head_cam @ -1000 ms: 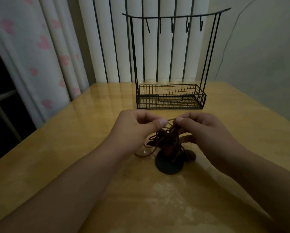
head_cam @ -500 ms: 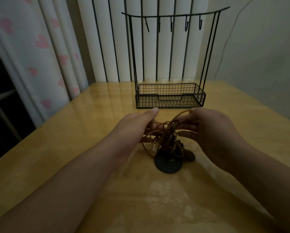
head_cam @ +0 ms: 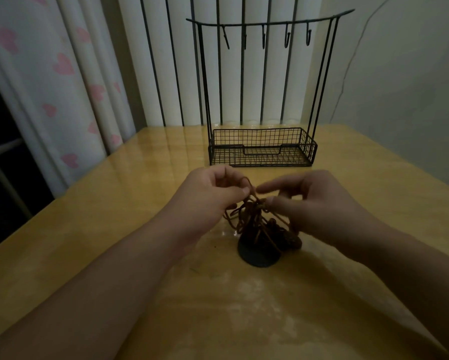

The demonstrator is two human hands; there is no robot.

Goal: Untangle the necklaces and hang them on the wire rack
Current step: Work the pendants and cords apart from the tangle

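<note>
Near table (head_cam: 88, 229) middle, tangled necklaces (head_cam: 259, 224) sat in one brown clump. Left hand (head_cam: 213, 193) pinched cord loop; right hand (head_cam: 314, 201) pinched another strand, forefinger extended. Best eased loops apart gently, no yanking, or knots likely tightened. Counts: one wire rack (head_cam: 262, 149) toward far edge, five hooks, none hung; necklace number unclear.

Both hands raised over the tangled necklace cords (head_cam: 254, 216)

The left hand (head_cam: 213, 193) comes in from the lower left, thumb and curled fingers pinching a cord loop at the top of the tangle. The right hand (head_cam: 314, 201) reaches from the lower right, forefinger stretched toward the left thumb, its thumb and other fingers curled on cords beside the tangle.
</note>
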